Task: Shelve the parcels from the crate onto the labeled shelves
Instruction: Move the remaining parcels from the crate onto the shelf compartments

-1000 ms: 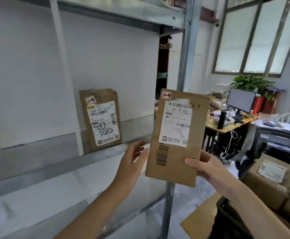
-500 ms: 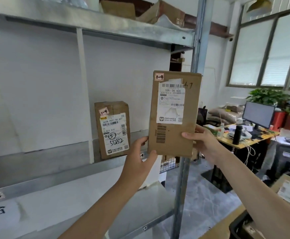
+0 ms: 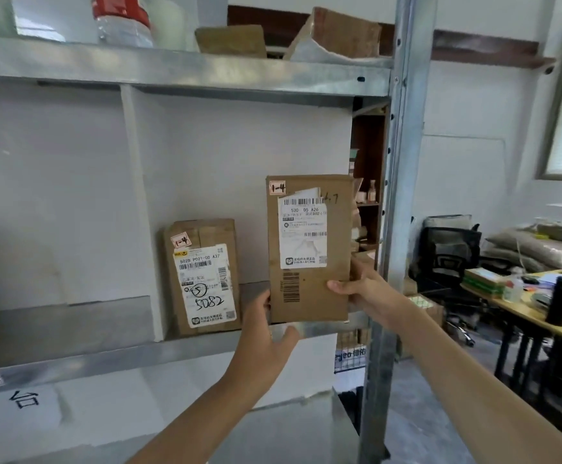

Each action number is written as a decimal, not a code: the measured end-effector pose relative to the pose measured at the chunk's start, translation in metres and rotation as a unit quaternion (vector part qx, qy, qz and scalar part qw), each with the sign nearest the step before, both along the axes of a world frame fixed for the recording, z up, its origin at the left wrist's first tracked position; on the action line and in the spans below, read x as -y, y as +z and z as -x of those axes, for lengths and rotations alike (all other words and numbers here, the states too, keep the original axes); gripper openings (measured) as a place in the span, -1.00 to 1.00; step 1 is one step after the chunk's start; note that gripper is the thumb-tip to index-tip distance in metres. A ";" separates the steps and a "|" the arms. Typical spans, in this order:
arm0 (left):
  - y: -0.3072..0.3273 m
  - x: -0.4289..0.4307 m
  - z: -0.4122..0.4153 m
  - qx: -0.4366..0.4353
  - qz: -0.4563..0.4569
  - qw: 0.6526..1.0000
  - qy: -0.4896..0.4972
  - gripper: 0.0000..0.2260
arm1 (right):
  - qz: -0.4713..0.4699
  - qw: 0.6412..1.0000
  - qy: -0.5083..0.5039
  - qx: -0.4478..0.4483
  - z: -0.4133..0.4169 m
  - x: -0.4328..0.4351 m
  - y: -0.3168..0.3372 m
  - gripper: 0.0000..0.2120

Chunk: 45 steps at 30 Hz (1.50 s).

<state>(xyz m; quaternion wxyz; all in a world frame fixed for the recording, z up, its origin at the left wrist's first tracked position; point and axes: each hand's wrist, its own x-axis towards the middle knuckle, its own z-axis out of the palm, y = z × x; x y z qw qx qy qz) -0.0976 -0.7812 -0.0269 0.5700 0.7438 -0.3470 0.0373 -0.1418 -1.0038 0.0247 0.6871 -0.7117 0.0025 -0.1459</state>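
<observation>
At centre frame, the left hand (image 3: 266,333) and right hand (image 3: 361,289) pinch the stiff, probably light parcel (image 3: 309,249) by its lower edges.

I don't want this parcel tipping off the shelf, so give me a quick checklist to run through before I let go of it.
1. Tag match: held parcel reads 1-4, shelved parcel also 1-4: ok.
2. Grip: left hand at the bottom corner, right hand on the right edge: ok.
3. Bottom edge resting on the shelf: cannot tell.
4. Parcel upright, label facing out: ok.
5. Gap to the shelved parcel: ok.
6. Clear of the steel post: ok.
</observation>
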 end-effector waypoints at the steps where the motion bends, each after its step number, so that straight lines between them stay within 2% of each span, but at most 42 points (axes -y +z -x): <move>1: -0.002 0.004 0.000 -0.001 0.002 1.000 0.012 -0.43 | 0.008 1.000 0.011 -0.007 -0.004 0.002 0.000 -0.36; 6: -0.014 0.015 -0.007 0.029 0.003 0.997 0.065 -0.42 | 0.067 0.997 0.009 -0.025 -0.026 0.009 -0.008 -0.47; 13: -0.020 0.017 -0.004 0.046 0.005 0.996 0.070 -0.40 | 0.100 0.994 0.007 -0.051 -0.018 0.008 -0.018 -0.42; 18: -0.026 0.010 0.007 0.114 0.028 0.988 0.098 -0.54 | 0.171 0.981 -0.058 -0.073 -0.002 -0.006 -0.028 -0.29; 20: -0.031 0.011 0.014 0.135 0.007 0.989 0.067 -0.57 | 0.212 0.969 -0.103 -0.079 0.008 -0.013 -0.039 -0.28; 24: -0.040 0.026 0.026 0.163 -0.053 0.984 -0.044 -0.62 | 0.304 0.929 -0.200 -0.075 0.039 -0.022 -0.059 -0.43; 28: -0.038 0.055 0.036 0.218 -0.105 0.961 -0.137 -0.64 | 0.283 0.915 -0.265 -0.110 0.091 -0.014 -0.060 -0.47; 32: -0.041 0.091 0.051 0.280 -0.157 0.924 -0.211 -0.61 | 0.314 0.866 -0.333 -0.201 0.174 0.002 -0.054 -0.53; 36: -0.056 0.131 0.090 0.285 -0.200 0.896 -0.276 -0.54 | 0.306 0.805 -0.428 -0.275 0.269 0.001 -0.060 -0.57; 41: -0.065 0.173 0.179 0.291 -0.150 0.852 -0.409 -0.58 | 0.278 0.731 -0.522 -0.341 0.376 -0.022 -0.067 -0.57; 43: -0.064 0.186 0.218 0.303 -0.117 0.836 -0.442 -0.60 | 0.278 0.686 -0.563 -0.367 0.413 -0.029 -0.069 -0.58; 45: -0.063 0.194 0.253 0.308 -0.098 0.827 -0.459 -0.60 | 0.244 0.661 -0.611 -0.362 0.445 -0.034 -0.072 -0.54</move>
